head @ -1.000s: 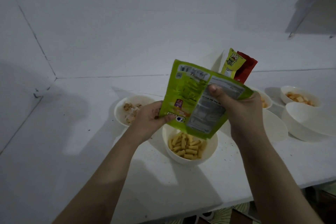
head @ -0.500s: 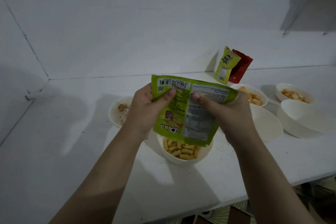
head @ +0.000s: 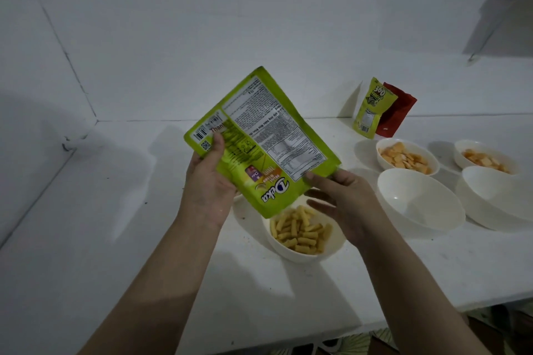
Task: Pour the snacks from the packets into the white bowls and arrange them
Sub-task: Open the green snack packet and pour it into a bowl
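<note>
An upside-down green snack packet point(head: 259, 147) hangs tilted over a white bowl point(head: 284, 248) of yellow tube snacks point(head: 301, 230). My left hand point(head: 209, 190) grips the packet by its left edge, thumb on the barcode. My right hand point(head: 343, 202) is by the packet's lower right corner. Its thumb tip touches the edge and its fingers are spread below it. Two empty white bowls point(head: 418, 202) point(head: 499, 196) stand to the right. Behind them are two bowls of orange crackers point(head: 388, 147) point(head: 461, 148).
A yellow-green packet point(head: 372, 106) and a red packet point(head: 401, 108) lean on the back wall at the right. Crumbs dot the white counter point(head: 115, 239). Its front edge point(head: 375, 323) runs across the bottom right. A sliver of another bowl point(head: 238, 196) shows behind my left hand.
The packet has swung from level to steeply tilted, its right side up. My right hand left the top edge and dropped to the lower corner. My left hand keeps its grip.
</note>
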